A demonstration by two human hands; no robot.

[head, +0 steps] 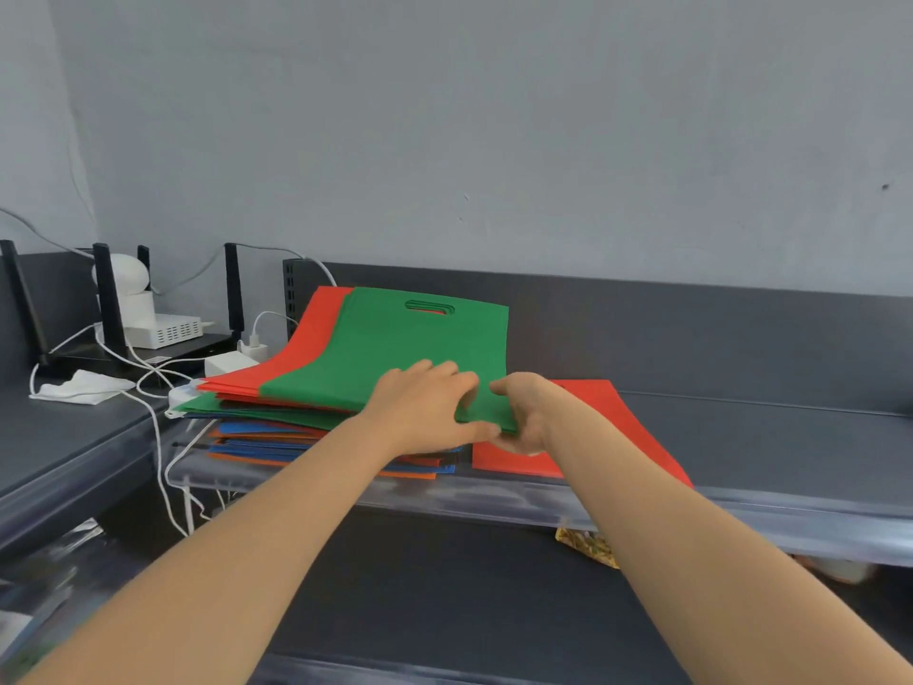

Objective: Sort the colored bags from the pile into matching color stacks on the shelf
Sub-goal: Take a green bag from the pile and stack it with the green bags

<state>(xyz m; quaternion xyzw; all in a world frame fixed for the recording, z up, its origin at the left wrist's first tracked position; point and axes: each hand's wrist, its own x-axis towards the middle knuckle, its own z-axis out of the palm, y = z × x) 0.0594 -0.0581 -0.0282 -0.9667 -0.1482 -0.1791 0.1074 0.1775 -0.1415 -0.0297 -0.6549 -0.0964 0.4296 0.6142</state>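
Atop the pile [276, 435], the left hand [425, 402] and right hand [524, 412] pinch the green bag [410, 348], fingers curled

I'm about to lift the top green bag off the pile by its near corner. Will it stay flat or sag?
Likely floppy: the green bag is thin, flat fabric, and its far end curves up at the back of the shelf. Probably very light: the right hand pinches just its corner. It may drag neighbours, since the pile is loosely fanned.
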